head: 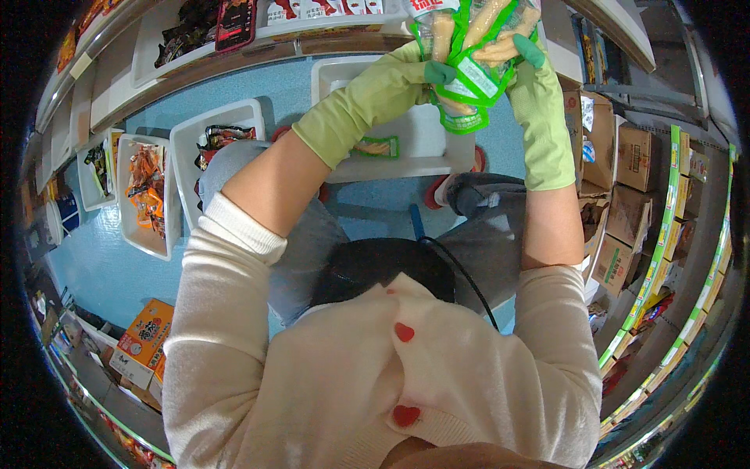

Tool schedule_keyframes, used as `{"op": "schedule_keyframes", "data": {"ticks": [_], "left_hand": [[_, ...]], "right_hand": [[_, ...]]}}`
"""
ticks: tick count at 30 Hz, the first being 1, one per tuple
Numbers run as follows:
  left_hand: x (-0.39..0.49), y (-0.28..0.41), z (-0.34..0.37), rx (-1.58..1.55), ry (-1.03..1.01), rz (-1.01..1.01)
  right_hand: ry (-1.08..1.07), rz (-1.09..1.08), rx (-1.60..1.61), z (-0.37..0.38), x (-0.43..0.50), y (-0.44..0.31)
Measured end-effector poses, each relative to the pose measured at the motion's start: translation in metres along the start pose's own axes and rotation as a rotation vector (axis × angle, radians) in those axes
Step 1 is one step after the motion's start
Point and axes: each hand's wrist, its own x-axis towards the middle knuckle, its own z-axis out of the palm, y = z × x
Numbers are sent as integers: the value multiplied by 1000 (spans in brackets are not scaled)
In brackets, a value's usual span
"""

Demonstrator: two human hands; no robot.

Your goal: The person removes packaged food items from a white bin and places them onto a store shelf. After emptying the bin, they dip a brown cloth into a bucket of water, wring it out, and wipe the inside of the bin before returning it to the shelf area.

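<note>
Green-edged clear packets of pale food pieces (484, 50) are bunched between my two gloved hands at the top of the view. My left hand (410, 76), in a light green rubber glove, grips their left side, thumb across the front. On their right side my right hand (530, 73), gloved alike, has its thumb on a packet's front. Below them, on the floor between my feet, stands a white plastic bin (410, 170) with a similar green-edged packet (378, 147) lying in it.
White bins (171, 199) of wrapped snacks stand at the left. A shelf edge (275, 51) runs across the top, with a phone (235, 23) and red-and-white packets on it. Cardboard boxes (633, 158) and shelving line the right side; an orange carton (146, 334) stands lower left.
</note>
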Motion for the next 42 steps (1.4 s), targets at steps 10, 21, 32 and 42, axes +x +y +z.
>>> {"op": "schedule_keyframes", "data": {"ticks": [10,21,32,42], "left_hand": [[2,-1,-3,-16,-35,-10],[4,-2,-4,103,-28,3],[0,4,3,146,-29,-7],[0,8,-7,162,7,-57]], "right_hand": [[-32,12,-9,-3,1,0],[-104,33,67,-9,-1,-1],[-70,36,-14,-23,11,7],[140,47,167,-27,10,-8]]}}
